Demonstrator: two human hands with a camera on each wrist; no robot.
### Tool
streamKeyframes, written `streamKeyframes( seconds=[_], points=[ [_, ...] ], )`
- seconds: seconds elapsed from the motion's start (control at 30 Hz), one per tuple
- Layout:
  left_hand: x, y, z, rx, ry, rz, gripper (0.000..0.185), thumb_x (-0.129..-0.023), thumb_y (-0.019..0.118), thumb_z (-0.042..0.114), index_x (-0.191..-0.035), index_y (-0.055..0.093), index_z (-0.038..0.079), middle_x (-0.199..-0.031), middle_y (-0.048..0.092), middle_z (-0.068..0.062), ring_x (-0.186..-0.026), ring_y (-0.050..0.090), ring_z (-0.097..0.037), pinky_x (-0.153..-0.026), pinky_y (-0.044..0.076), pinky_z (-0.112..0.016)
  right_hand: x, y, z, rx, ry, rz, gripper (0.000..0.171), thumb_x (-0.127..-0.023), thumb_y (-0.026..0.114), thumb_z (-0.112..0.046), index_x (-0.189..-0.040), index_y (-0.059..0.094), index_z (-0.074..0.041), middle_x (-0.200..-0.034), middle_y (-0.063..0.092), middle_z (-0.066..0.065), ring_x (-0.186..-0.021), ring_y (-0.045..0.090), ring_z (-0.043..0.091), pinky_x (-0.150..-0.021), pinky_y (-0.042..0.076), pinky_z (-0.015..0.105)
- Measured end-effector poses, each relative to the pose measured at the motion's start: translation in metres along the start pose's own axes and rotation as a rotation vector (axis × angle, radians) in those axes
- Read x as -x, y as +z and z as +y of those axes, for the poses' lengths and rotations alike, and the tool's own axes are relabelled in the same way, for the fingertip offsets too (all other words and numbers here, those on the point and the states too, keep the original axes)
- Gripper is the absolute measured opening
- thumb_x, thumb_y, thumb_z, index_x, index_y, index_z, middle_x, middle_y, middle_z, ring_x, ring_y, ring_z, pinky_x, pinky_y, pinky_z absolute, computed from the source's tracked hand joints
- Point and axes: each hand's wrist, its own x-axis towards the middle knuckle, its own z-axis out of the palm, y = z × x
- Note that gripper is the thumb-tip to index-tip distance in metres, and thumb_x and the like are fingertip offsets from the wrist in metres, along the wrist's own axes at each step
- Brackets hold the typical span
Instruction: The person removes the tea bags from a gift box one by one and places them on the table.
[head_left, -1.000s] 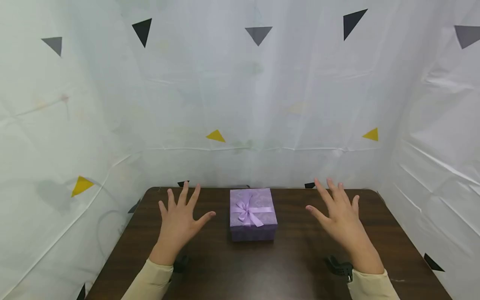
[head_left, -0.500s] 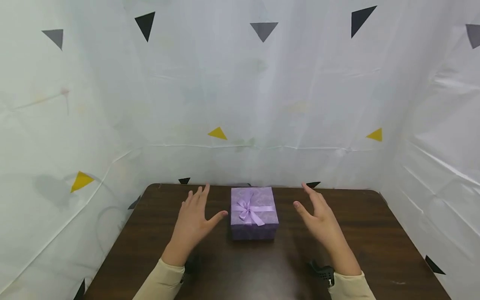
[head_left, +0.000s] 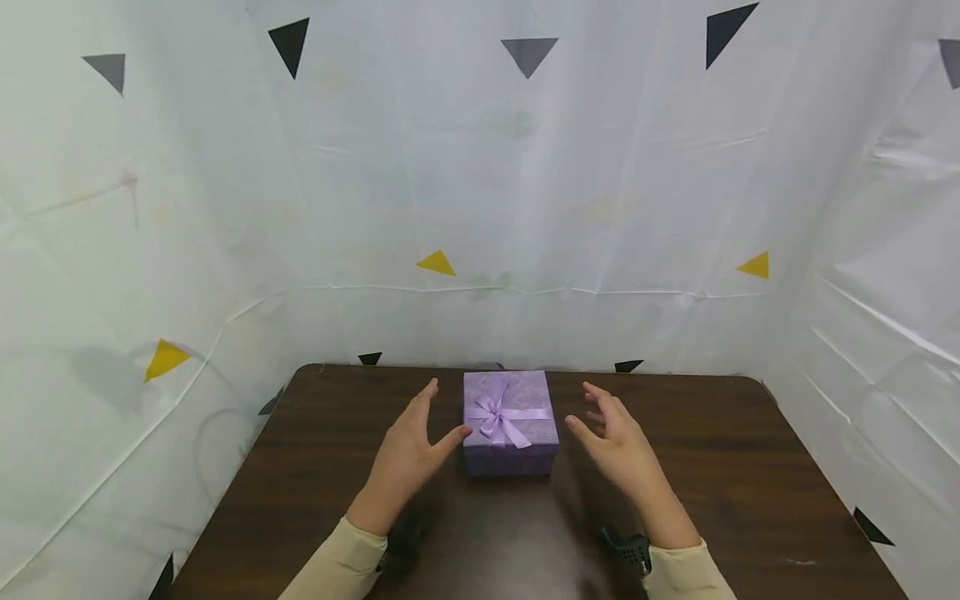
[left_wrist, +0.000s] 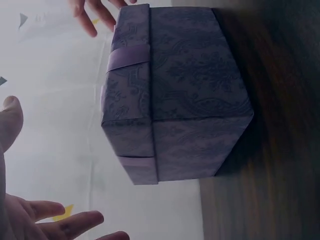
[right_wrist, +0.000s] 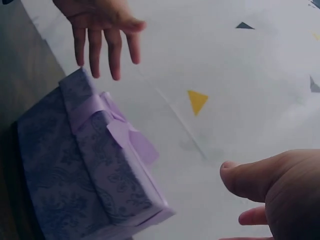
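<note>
A purple patterned gift box [head_left: 510,421] with its lid on stands on the dark wooden table [head_left: 510,533]. A lilac ribbon [right_wrist: 131,139] with a bow crosses the lid. On the box's left is my left hand [head_left: 408,458], fingers extended and thumb apart, its thumb tip overlapping the box's left edge in the head view. My right hand [head_left: 622,450] hovers to the right of the box with a gap between, thumb spread from relaxed fingers. Neither hand holds anything. In the left wrist view the lid [left_wrist: 129,90] sits over the box's lower part [left_wrist: 200,75].
A white sheet [head_left: 480,183] with black, grey and yellow triangles hangs behind the table and along both sides. Dark bands [head_left: 630,548] show at the wrists, below the beige sleeves [head_left: 686,571]. The table's back edge runs just behind the box.
Both hands have moved inward toward the box, the left one rightward and the right one leftward, and their spread fingers have drawn together. The box stays in place on the table.
</note>
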Motion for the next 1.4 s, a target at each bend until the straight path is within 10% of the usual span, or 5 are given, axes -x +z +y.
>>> streamKeyframes(
  seconds=[0.57, 0.87, 1.4],
  points=[
    [0.0, 0.025, -0.021, 0.026, 0.002, -0.108, 0.104, -0.094, 0.074, 0.071, -0.174, 0.031, 0.021, -0.172, 0.047, -0.006, -0.154, 0.053, -0.034, -0.125, 0.043, -0.059, -0.004, 0.035, 0.005, -0.012, 0.012, -0.103, 0.064, -0.105, 0.076, -0.026, -0.158, 0.051, -0.001, -0.154, 0.058, 0.029, -0.125, 0.073, 0.045, -0.104, 0.06, 0.057],
    [0.002, 0.034, -0.025, 0.045, 0.109, -0.12, 0.089, -0.101, 0.075, 0.052, -0.172, 0.036, 0.014, -0.168, 0.052, -0.013, -0.141, 0.065, -0.035, -0.119, 0.049, -0.058, -0.002, 0.047, 0.004, 0.06, -0.062, -0.117, 0.074, -0.104, 0.077, -0.027, -0.165, 0.042, -0.003, -0.156, 0.061, 0.023, -0.144, 0.061, 0.04, -0.119, 0.048, 0.06],
    [0.006, 0.035, -0.027, 0.009, 0.148, -0.129, 0.078, -0.104, 0.075, 0.043, -0.164, 0.047, 0.003, -0.162, 0.057, -0.017, -0.15, 0.057, -0.036, -0.123, 0.046, -0.055, 0.002, 0.046, -0.004, -0.016, -0.036, -0.118, 0.06, -0.104, 0.077, -0.022, -0.156, 0.054, -0.003, -0.139, 0.072, 0.018, -0.109, 0.077, 0.027, -0.094, 0.064, 0.046]
  ],
)
